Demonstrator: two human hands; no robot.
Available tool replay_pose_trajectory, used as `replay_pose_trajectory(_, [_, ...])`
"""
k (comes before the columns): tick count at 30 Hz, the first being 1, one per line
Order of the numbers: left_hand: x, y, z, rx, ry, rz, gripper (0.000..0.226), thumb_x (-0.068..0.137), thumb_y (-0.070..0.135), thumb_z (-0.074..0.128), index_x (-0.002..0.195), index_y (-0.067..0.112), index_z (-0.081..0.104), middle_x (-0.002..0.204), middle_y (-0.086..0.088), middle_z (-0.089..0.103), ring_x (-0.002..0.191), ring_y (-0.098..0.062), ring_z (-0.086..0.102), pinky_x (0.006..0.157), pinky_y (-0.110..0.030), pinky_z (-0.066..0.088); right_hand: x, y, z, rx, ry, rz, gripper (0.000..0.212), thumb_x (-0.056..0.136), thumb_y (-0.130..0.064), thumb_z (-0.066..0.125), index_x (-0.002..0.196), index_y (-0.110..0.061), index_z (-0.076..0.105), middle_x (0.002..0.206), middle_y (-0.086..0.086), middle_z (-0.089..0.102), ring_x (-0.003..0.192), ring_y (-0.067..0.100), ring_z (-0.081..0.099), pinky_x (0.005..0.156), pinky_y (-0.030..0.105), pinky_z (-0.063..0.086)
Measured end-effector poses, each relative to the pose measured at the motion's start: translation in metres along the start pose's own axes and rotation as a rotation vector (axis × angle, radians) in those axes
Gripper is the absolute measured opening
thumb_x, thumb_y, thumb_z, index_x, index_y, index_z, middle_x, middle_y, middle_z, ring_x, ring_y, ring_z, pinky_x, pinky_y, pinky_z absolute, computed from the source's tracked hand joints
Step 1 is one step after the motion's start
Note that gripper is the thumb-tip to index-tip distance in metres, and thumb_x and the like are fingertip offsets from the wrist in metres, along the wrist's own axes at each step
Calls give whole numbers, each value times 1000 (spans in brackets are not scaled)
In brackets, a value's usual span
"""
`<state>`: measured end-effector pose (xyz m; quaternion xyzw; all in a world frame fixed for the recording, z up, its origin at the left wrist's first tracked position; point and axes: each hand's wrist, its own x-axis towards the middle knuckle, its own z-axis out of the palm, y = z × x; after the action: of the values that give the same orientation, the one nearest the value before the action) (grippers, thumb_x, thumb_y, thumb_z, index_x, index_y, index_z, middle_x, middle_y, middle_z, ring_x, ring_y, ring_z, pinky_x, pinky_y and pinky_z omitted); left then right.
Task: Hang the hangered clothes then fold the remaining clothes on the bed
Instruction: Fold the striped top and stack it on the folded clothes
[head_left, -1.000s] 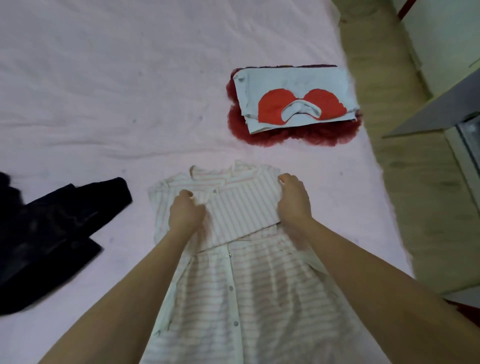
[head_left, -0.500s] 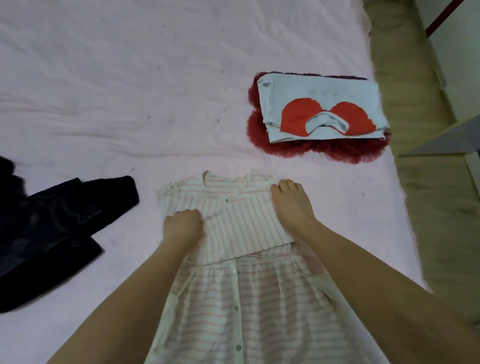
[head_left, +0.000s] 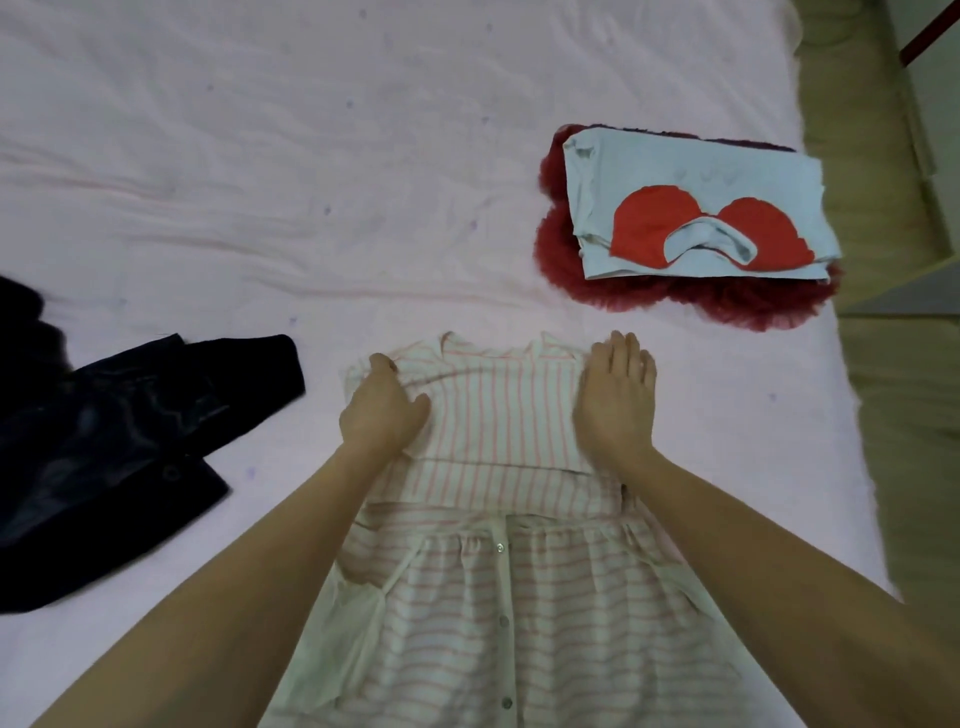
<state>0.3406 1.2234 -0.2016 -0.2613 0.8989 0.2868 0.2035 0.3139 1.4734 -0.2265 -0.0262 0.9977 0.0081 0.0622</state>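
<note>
A pink-and-white striped dress (head_left: 498, 415) lies face up on the pink bed (head_left: 260, 156), collar away from me, its sides folded in over the bodice. My left hand (head_left: 382, 410) rests on the dress's left shoulder with the fingers bent onto the cloth. My right hand (head_left: 615, 397) lies flat on the right shoulder, fingers straight and together. The buttoned skirt part spreads toward me between my forearms.
A folded pale-blue top with a red print (head_left: 696, 208) sits on a dark red fluffy garment (head_left: 727, 301) at the right. A crumpled black garment (head_left: 104, 441) lies at the left. The bed's right edge drops to a wooden floor (head_left: 909, 389).
Both hands slid up the bodice to the shoulders. My right hand flattened out, and my left hand moved outward to the left shoulder. The view shifted left.
</note>
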Motion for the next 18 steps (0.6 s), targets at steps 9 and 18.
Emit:
replay_pose_trajectory(9, [5,-17,2,-11,368,314,31,78,-12,50,94,11,64,126,-10,50,118,-31,46,93,-27,37,-43,-37,32,83,-112,-139,63,99,-50,14,154,-19,16,160,10,10,149,26,8,118,47,3])
replay_pose_trajectory(18, [19,-49,50,656,139,805,64,98,48,26,150,11,31,158,-9,25,146,-31,19,119,-47,9,-35,-31,55,65,-77,-2,67,96,-60,13,155,-28,8,161,14,-2,148,34,-5,117,54,-7])
